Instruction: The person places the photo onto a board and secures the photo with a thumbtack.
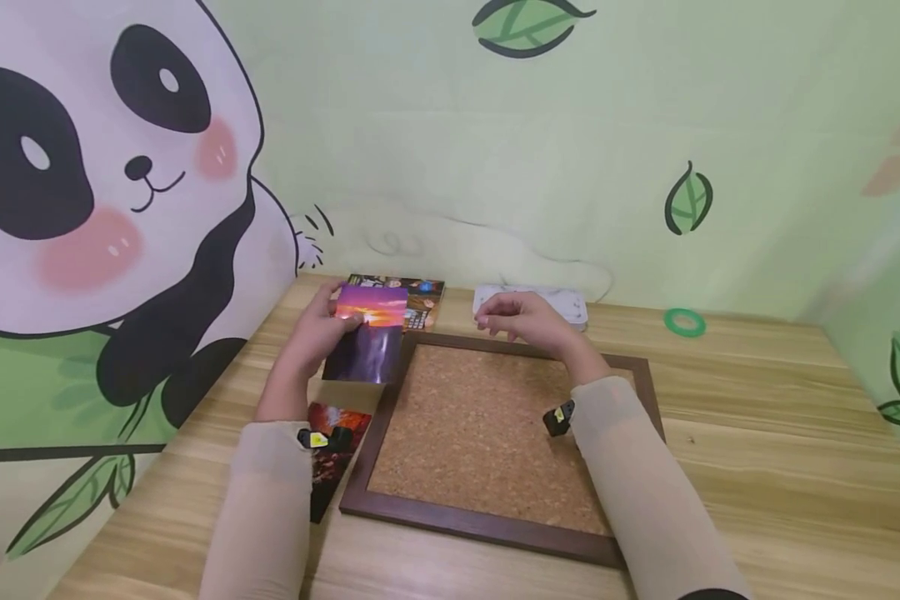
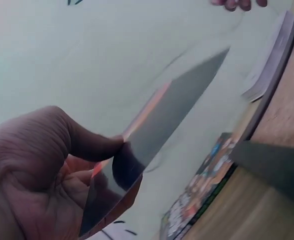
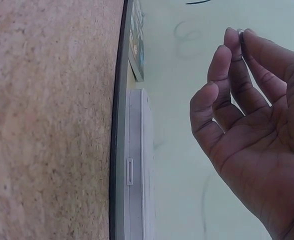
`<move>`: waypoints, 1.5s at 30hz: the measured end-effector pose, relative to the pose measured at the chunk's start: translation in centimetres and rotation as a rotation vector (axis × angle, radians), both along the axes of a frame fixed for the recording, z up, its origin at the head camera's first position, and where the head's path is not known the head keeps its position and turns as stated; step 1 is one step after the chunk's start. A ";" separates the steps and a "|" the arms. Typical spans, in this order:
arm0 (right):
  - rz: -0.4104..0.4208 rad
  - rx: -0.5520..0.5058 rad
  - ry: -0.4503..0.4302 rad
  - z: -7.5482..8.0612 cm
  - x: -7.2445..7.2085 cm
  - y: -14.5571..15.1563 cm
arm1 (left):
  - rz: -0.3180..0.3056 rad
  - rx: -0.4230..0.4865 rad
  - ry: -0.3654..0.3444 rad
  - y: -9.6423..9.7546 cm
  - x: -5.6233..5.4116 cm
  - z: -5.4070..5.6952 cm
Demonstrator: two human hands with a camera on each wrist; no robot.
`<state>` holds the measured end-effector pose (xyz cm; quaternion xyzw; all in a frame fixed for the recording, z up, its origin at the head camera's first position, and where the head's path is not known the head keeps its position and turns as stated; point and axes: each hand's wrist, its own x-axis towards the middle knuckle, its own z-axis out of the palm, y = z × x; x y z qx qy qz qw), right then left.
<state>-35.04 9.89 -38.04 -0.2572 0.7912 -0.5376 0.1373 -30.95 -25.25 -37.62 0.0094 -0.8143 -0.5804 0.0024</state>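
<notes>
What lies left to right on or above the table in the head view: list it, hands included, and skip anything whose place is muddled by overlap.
Left hand → sunset picture → right hand → green ring.

Head view bright, soft, fairly even; bench [image 1: 750, 408] has pale sheen at near edge. Wall [image 1: 881, 250] washes out in a hazy patch at right. Glossy photo [image 1: 363, 354] catches pale glare, lower half. Wrist views dimmer, flatter; hands [image 2: 39, 170] [image 3: 257, 120] dark against the pale wall. Left wrist: grey sheen on photo, frame [image 1: 480, 525] edge bows. Right wrist: cork [image 1: 472, 433] smeary, detail soft. Light direction unclear.
</notes>
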 end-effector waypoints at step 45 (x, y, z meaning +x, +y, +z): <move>0.060 0.094 -0.156 -4.2 -0.7 -5.4 | -0.268 -0.354 0.052 6.7 -1.1 -5.2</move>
